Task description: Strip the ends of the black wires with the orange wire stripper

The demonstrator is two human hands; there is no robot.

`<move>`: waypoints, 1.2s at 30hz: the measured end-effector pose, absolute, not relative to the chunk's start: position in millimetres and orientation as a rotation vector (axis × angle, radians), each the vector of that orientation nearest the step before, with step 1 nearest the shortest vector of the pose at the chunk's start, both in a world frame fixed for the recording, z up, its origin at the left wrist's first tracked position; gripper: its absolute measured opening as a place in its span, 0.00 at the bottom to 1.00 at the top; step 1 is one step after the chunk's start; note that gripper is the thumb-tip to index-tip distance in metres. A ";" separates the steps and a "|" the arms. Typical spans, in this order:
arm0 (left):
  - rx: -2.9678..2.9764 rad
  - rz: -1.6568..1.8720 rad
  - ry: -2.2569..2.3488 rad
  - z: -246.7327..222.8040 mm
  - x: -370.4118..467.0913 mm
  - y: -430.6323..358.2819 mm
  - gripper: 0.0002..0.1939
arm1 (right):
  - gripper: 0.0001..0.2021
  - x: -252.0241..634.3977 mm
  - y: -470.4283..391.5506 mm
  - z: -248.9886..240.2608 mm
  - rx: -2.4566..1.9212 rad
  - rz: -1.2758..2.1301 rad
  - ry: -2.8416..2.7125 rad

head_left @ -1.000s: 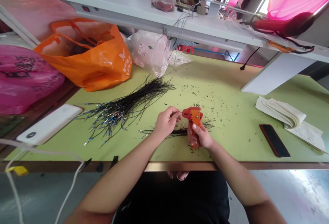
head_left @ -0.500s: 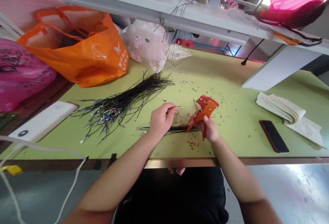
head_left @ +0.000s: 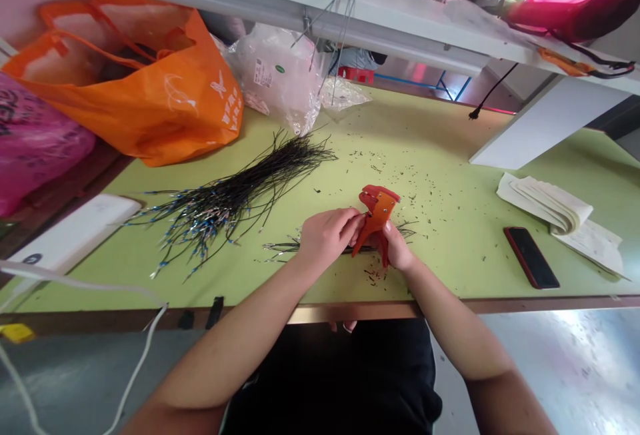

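Observation:
My right hand [head_left: 399, 248] is wrapped round the handles of an orange and red wire stripper [head_left: 384, 208], its jaws turned up and to the left. Pinched in the fingers of my left hand [head_left: 330, 232] is a thin black wire, mostly hidden, with its end at the stripper's jaws. Beneath both hands lies a small bunch of black wires [head_left: 283, 247], its middle covered by them. Further left spreads a large bundle of black wires [head_left: 265, 178], many with blue sleeves and metal tips at the near end.
Wire scraps [head_left: 377, 277] dot the green tabletop [head_left: 450, 268]. An orange bag [head_left: 165, 108], a clear plastic bag [head_left: 280, 75] and a white power bank-like box [head_left: 80, 232] are on the left. A phone [head_left: 531, 257] and folded papers [head_left: 550, 202] lie right. A white shelf [head_left: 400, 28] crosses above.
My left hand has moved right, bringing the wire to the stripper's jaws. My right hand and the stripper have shifted left toward it. The camera view has tilted slightly.

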State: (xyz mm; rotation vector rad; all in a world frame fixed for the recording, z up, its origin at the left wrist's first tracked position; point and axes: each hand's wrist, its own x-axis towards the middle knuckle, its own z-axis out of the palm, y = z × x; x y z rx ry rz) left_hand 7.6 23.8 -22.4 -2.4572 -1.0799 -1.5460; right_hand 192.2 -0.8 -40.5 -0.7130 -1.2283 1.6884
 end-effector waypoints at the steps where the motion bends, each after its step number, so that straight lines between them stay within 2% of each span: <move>1: -2.463 -1.535 -1.074 -22.3 8.0 23.5 0.08 | 0.30 192.6 -0.8 -42.3 -0.727 1.690 -1.226; 17: -2.513 -1.505 -0.985 -16.4 8.5 17.2 0.05 | 0.32 193.4 -0.2 -56.6 -0.829 1.669 -1.094; 36: -2.501 -1.534 -0.942 -13.4 10.4 13.5 0.08 | 0.32 194.5 -6.5 -57.5 -0.868 1.592 -1.156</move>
